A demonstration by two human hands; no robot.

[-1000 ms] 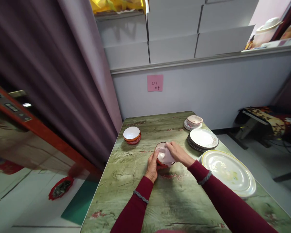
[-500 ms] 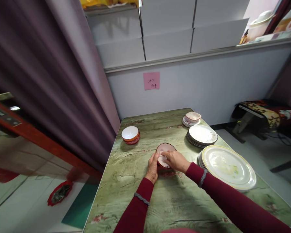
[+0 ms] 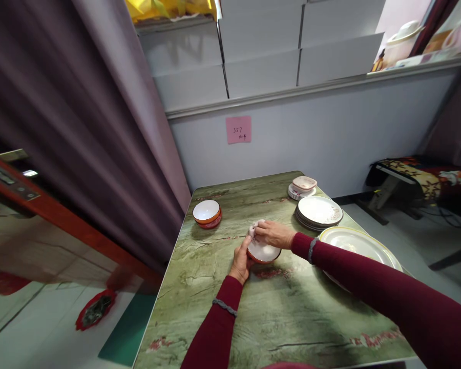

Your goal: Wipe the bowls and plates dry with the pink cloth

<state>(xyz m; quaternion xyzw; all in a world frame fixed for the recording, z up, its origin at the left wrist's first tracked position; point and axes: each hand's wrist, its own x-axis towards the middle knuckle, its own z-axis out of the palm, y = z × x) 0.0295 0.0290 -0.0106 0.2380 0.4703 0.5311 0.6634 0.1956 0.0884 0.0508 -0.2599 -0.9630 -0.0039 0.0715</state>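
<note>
A bowl point(image 3: 264, 252), white inside with an orange-red outside and a dark rim, is held over the table's middle. My left hand point(image 3: 241, 260) grips its left side, the thumb at the rim. In my right hand point(image 3: 273, 234) is a bunched whitish cloth point(image 3: 255, 226), pressed against the bowl's far rim with the fingers closed on it. Farther left, another white bowl with an orange outside point(image 3: 206, 210) sits stacked on a red one point(image 3: 212, 223).
Along the table's right side stand a stack of large yellow-rimmed plates point(image 3: 363, 241), a stack of dark-edged plates point(image 3: 319, 210), and small plates point(image 3: 293, 193) topped by a squarish dish point(image 3: 305, 182). The green wood-patterned table point(image 3: 200, 287) meets the wall point(image 3: 292, 133) behind.
My right hand has moved the cloth from inside the bowl up to its far rim. The bowl now tips more, showing its inside near the front rim.
</note>
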